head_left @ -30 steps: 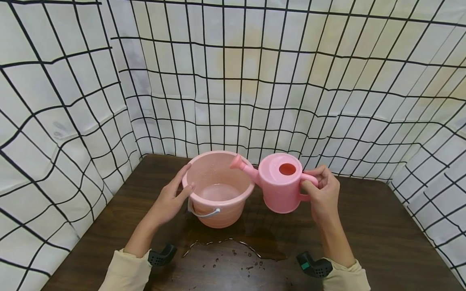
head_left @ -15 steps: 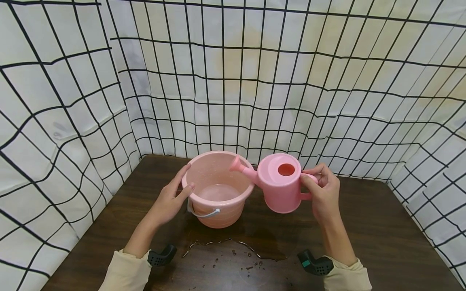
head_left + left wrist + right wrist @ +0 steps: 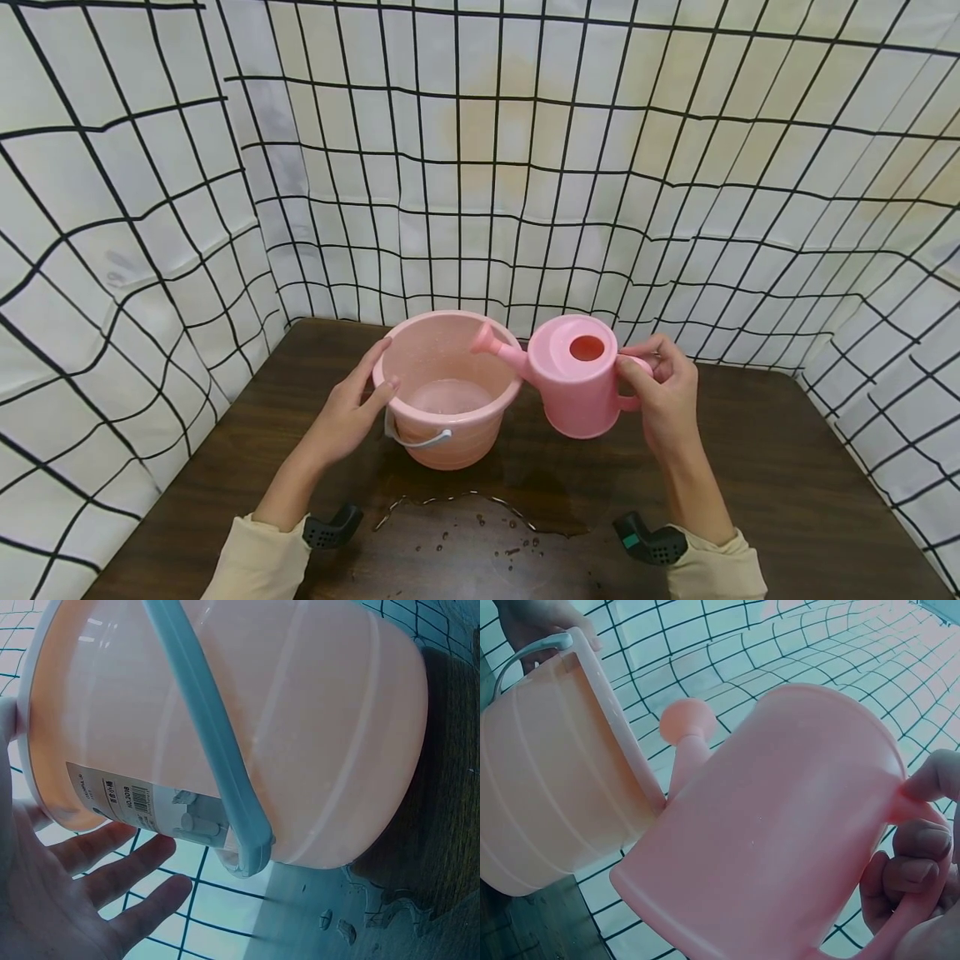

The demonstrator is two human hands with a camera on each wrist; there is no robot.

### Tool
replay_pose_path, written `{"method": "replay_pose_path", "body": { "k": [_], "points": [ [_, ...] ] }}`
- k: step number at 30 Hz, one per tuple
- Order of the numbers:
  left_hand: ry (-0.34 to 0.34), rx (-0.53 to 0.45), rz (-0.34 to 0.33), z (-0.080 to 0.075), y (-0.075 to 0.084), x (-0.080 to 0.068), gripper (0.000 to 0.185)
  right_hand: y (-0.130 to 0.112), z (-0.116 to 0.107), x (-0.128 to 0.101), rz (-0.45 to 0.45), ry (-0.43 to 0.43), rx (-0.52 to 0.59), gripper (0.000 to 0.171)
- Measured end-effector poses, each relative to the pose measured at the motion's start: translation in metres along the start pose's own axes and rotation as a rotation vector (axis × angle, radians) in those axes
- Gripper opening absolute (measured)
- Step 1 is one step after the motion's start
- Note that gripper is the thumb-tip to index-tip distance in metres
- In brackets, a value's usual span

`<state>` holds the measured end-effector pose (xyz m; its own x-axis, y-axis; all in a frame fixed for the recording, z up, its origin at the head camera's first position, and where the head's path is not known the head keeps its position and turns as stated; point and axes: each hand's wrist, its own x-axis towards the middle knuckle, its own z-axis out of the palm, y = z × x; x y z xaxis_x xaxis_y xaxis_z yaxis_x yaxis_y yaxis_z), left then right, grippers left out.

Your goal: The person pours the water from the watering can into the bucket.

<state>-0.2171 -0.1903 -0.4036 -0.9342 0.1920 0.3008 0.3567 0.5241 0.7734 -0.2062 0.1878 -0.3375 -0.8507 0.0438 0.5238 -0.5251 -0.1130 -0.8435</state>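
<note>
A person's right hand (image 3: 663,398) grips the handle of a single pink watering can (image 3: 573,385), fingers curled round the loop, and holds it off the dark wooden table (image 3: 780,483) just right of centre in the head view. The can's long axis runs from the handle at right to the spout (image 3: 491,342) at left; the spout points left and slightly upward, its flared tip over the right rim of a pink bucket (image 3: 447,392). The can's body sits close to level, its round filling hole facing up.

The one bucket stands upright at the centre of the frame with a shallow pool of water in its bottom and a pale handle (image 3: 420,438) hanging down its near side. The left hand (image 3: 347,414) rests against the bucket's left wall with fingers straight and spread, the thumb at the rim; it clasps nothing. In the left wrist view a printed label (image 3: 146,806) shows on the bucket's side.

A spill of water (image 3: 480,533) and scattered droplets lie on the table at lower centre, in front of the bucket. One black wrist-worn camera mount shows at each cream sleeve, two in all. White cloth (image 3: 150,208) with a black grid surrounds the table on three sides.
</note>
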Motion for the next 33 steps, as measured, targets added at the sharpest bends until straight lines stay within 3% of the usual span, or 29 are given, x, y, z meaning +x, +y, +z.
{"method": "replay_pose_path", "body": {
  "k": [22, 33],
  "points": [
    [0.002, -0.01, -0.003, -0.0008, -0.0019, 0.0001, 0.061, -0.0046, -0.0011, 0.0076, 0.069, -0.036, -0.066, 0.008],
    [-0.002, -0.015, 0.003, -0.0017, 0.0003, -0.0002, 0.062, -0.0054, 0.0009, 0.01, 0.061, -0.058, -0.071, 0.009]
  ]
}}
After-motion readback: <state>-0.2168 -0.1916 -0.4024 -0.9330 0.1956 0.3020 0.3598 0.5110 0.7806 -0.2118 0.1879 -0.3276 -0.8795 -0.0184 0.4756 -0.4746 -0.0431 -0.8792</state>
